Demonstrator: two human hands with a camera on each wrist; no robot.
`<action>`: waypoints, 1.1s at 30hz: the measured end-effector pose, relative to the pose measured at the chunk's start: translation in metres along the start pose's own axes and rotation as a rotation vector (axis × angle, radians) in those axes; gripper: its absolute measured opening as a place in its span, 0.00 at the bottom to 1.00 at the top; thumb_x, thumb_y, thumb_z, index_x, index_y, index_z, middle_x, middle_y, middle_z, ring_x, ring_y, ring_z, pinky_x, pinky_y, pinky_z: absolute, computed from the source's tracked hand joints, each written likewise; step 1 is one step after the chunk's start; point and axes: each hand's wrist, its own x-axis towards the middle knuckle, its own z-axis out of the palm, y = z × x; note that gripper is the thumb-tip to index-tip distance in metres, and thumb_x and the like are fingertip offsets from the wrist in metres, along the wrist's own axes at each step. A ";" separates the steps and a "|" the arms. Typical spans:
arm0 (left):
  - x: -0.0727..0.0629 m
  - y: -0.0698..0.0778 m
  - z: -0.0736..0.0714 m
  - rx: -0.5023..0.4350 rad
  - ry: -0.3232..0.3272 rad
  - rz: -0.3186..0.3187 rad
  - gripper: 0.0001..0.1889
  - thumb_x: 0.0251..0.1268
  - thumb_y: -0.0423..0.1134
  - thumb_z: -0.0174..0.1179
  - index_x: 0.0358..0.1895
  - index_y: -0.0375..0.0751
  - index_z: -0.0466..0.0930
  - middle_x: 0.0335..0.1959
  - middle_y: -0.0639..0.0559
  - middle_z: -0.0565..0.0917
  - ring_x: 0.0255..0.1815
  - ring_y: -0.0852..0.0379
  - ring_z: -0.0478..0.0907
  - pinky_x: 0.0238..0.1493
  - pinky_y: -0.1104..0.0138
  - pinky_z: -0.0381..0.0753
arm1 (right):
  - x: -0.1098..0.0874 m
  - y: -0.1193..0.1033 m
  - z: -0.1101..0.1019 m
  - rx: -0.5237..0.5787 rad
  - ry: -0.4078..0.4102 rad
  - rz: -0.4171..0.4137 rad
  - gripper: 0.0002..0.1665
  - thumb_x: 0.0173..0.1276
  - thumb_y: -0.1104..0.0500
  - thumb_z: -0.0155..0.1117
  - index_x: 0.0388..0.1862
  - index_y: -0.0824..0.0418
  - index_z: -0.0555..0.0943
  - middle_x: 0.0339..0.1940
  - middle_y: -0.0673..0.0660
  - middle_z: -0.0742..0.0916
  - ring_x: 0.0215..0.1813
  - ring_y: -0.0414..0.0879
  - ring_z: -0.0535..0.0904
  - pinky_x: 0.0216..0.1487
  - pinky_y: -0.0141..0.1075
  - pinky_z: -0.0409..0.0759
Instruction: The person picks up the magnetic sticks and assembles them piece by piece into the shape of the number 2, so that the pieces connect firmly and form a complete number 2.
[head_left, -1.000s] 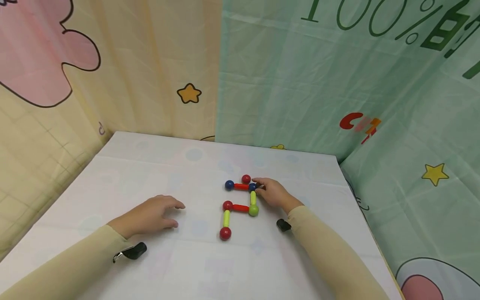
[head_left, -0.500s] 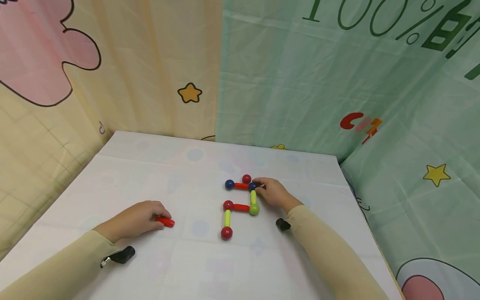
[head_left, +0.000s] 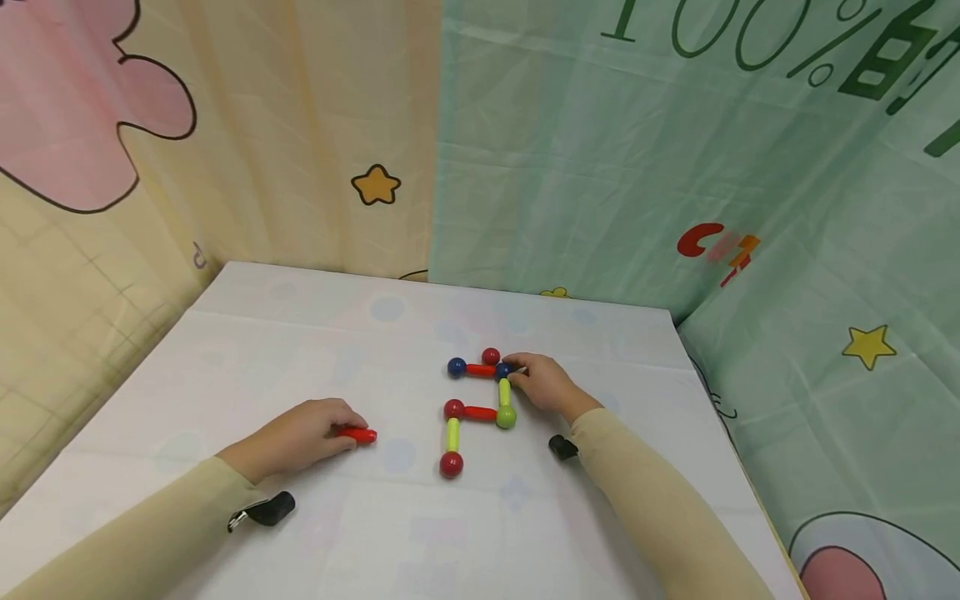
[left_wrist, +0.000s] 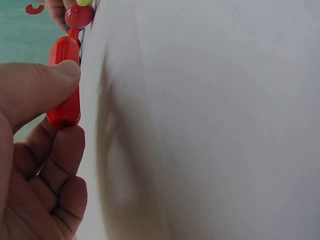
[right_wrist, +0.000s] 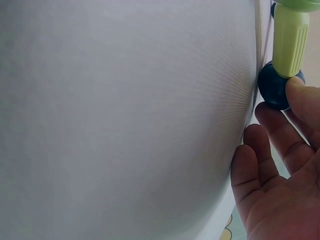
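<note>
My left hand (head_left: 307, 431) holds a red magnetic rod (head_left: 360, 435) over the left-middle of the table. In the left wrist view, the thumb presses along this rod (left_wrist: 62, 102), and its lower end shows a dark tip. My right hand (head_left: 546, 383) pinches a dark blue ball (right_wrist: 272, 87) at the upper right corner of a zigzag of magnetic rods and balls. Red rods and yellow-green rods (head_left: 505, 392) link another blue ball (head_left: 457, 367), a green ball (head_left: 506, 417) and two red balls, one at the corner (head_left: 453, 409), one at the near end (head_left: 452, 464).
A separate-looking red ball (head_left: 491, 356) sits just behind the far red rod (head_left: 481, 370). The white cloth-covered table (head_left: 337, 325) ends at printed curtains (head_left: 555, 183) behind and to the sides. Dark straps hang at both wrists.
The left hand drew back toward the left, a red rod came into view in its fingers, and then it moved right again with the rod. The right hand stays at the blue ball.
</note>
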 end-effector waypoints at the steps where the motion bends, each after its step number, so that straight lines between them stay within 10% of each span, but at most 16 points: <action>1: 0.003 0.003 0.001 -0.005 0.002 0.000 0.11 0.70 0.41 0.70 0.53 0.54 0.90 0.47 0.67 0.86 0.49 0.62 0.83 0.55 0.62 0.84 | 0.000 0.000 0.000 0.005 -0.001 0.002 0.23 0.81 0.55 0.61 0.72 0.50 0.79 0.63 0.55 0.86 0.55 0.50 0.81 0.65 0.47 0.83; 21: 0.062 0.097 0.045 -0.110 -0.018 0.085 0.10 0.70 0.44 0.71 0.50 0.52 0.91 0.41 0.64 0.87 0.41 0.66 0.79 0.46 0.69 0.82 | 0.002 0.000 -0.001 0.000 0.005 -0.003 0.23 0.81 0.55 0.62 0.72 0.51 0.80 0.64 0.54 0.86 0.56 0.50 0.82 0.64 0.46 0.82; 33: 0.077 0.120 0.064 -0.040 -0.050 0.179 0.09 0.69 0.44 0.71 0.49 0.52 0.92 0.37 0.64 0.85 0.37 0.69 0.76 0.43 0.70 0.79 | 0.002 -0.001 0.000 -0.007 0.005 0.010 0.23 0.81 0.55 0.61 0.72 0.50 0.80 0.64 0.55 0.86 0.60 0.52 0.81 0.68 0.49 0.81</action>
